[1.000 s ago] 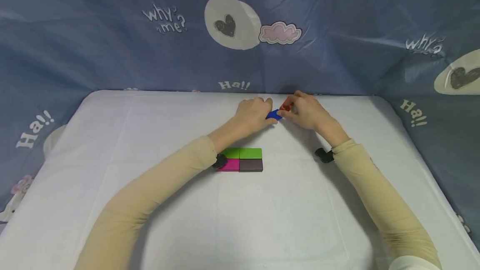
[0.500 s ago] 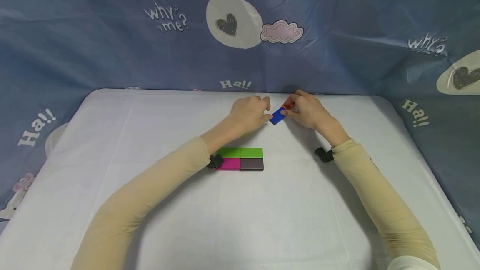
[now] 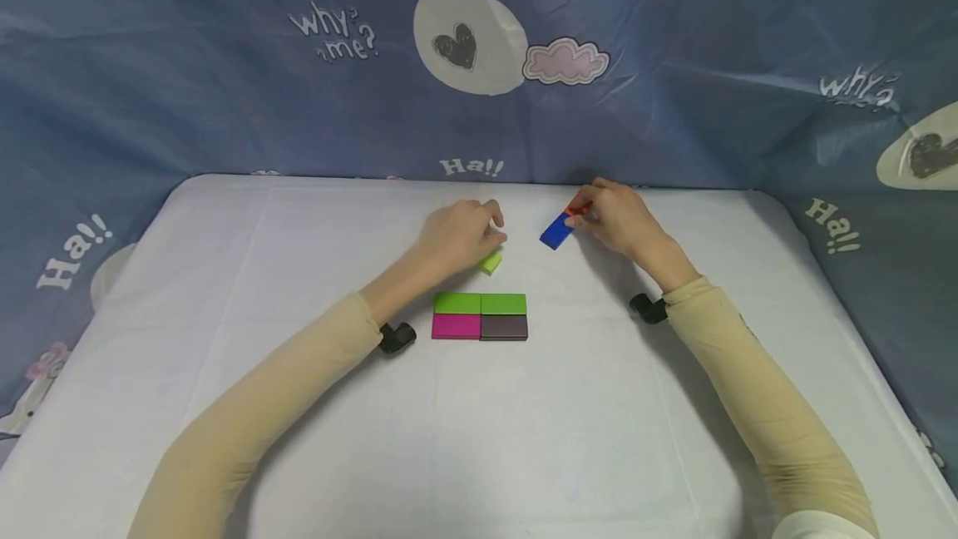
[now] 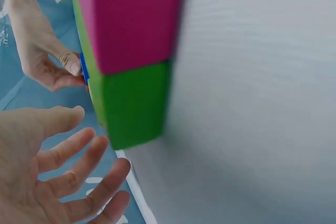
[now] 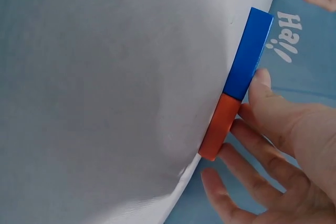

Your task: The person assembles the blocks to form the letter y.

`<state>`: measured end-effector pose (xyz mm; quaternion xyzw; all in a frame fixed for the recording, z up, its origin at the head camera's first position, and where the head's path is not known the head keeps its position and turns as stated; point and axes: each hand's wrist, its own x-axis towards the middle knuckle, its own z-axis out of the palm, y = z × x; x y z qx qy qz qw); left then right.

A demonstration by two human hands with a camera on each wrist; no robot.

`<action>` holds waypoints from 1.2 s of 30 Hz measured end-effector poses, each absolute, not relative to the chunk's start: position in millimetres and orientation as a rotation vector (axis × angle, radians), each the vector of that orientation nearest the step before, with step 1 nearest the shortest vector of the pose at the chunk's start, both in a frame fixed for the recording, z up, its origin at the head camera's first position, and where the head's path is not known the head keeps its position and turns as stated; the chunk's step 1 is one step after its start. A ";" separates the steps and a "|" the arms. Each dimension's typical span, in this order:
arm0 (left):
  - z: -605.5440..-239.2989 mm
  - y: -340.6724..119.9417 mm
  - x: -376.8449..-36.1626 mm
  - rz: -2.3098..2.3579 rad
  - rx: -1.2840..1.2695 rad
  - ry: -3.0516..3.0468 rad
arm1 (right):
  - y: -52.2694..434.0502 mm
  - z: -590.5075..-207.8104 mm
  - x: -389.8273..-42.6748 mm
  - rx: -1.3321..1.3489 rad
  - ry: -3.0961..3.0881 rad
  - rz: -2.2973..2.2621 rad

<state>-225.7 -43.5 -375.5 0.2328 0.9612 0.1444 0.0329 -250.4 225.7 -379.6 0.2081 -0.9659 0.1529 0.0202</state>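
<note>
My right hand pinches a blue block joined end to end with an orange block at the far middle of the white table. In the right wrist view its fingers lie along the orange block and the blue block. My left hand hovers with spread fingers and holds nothing. A small light green block lies just beside it. Nearer me, two green blocks, a magenta block and a dark brown block form a flat rectangle.
Blue printed cloth hangs behind and beside the table. The table's far edge runs just beyond both hands. In the left wrist view the magenta block and a green block fill the frame's centre.
My left hand has let go of the blue block and drawn back to the left, uncovering the light green block. The right hand stays put, holding the blue and orange blocks.
</note>
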 end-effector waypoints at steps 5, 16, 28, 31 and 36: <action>-377.5 -51.9 -219.7 0.476 0.707 2.950 | 226.1 -380.7 -251.2 0.641 -2.986 0.479; -376.9 -59.9 -202.9 0.461 0.762 2.996 | 227.9 -383.0 -251.9 0.584 -3.003 0.573; -378.2 -65.0 -196.0 0.481 0.745 2.955 | 227.0 -383.0 -252.2 0.580 -3.005 0.556; -377.2 -65.6 -195.2 0.490 0.746 2.946 | 226.6 -382.9 -252.0 0.585 -2.997 0.557; -375.6 -67.1 -197.1 0.531 0.755 2.881 | 225.8 -382.3 -251.7 0.585 -3.000 0.552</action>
